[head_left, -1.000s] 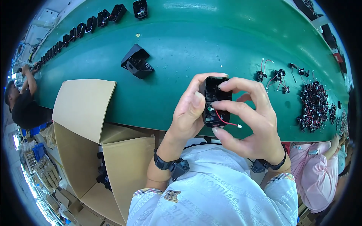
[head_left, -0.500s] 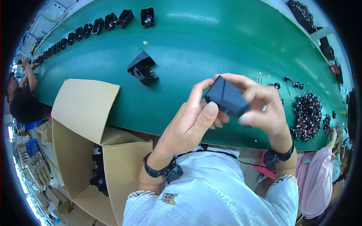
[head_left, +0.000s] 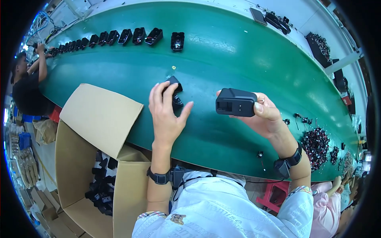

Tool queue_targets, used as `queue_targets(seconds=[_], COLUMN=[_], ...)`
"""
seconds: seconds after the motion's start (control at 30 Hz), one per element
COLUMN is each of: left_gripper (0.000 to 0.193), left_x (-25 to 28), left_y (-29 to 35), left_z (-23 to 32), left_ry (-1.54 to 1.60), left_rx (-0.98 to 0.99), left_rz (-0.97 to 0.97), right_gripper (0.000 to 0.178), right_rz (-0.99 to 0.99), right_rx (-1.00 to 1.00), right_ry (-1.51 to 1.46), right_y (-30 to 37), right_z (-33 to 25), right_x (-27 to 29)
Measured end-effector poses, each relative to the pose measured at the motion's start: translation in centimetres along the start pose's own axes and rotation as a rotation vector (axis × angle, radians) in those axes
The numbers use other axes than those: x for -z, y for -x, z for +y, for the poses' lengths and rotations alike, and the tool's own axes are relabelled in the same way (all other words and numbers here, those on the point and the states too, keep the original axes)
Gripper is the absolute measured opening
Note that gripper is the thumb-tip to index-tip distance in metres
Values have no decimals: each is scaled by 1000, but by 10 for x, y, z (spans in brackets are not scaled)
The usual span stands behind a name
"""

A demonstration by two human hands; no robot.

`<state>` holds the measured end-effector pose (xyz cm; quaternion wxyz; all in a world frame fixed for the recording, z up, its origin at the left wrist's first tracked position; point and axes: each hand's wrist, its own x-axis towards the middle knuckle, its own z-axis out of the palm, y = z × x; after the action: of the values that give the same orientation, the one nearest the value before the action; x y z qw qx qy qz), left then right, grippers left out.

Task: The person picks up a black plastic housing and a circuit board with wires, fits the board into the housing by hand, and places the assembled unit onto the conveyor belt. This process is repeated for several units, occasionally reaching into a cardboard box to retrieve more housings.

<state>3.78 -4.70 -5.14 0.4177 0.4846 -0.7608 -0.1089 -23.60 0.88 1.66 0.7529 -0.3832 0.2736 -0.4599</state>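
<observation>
In my right hand (head_left: 270, 119) is a black plastic housing (head_left: 237, 104), gripped at its right end between thumb and fingers. A rectangular opening and small holes show on the side turned toward me. My left hand (head_left: 166, 119) is over the green table with thumb and fingers spread. Its fingertips are at another black housing (head_left: 177, 83), which the hand partly covers; whether they touch it I cannot tell. Farther off, a single black housing (head_left: 177, 41) lies with its inside facing up.
A curving row of black housings (head_left: 139, 35) runs along the far left. On the right of the green table (head_left: 222, 146) lies a heap of small wired parts (head_left: 315, 146). An open cardboard box (head_left: 131, 190) with black pieces stands at lower left. Another person (head_left: 29, 87) works at far left.
My left hand has let go of the held housing and moved left to the one on the table. My right hand alone keeps its housing, now turned with the opening toward me.
</observation>
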Motion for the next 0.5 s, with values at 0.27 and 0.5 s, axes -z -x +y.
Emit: queue_targets(seconds=[0.27,0.5], left_gripper=[68,76], left_x=[1,2], left_y=[-4,5], left_z=[-9,-10], left_ry=[70,10], left_rx=[27,68], left_rz=[22,87], right_gripper=[31,32], right_rz=[306,392], right_rx=[545,328], right_ry=[1660,2059], right_y=[-97,-193], right_z=[-31,-32], right_x=[26,82])
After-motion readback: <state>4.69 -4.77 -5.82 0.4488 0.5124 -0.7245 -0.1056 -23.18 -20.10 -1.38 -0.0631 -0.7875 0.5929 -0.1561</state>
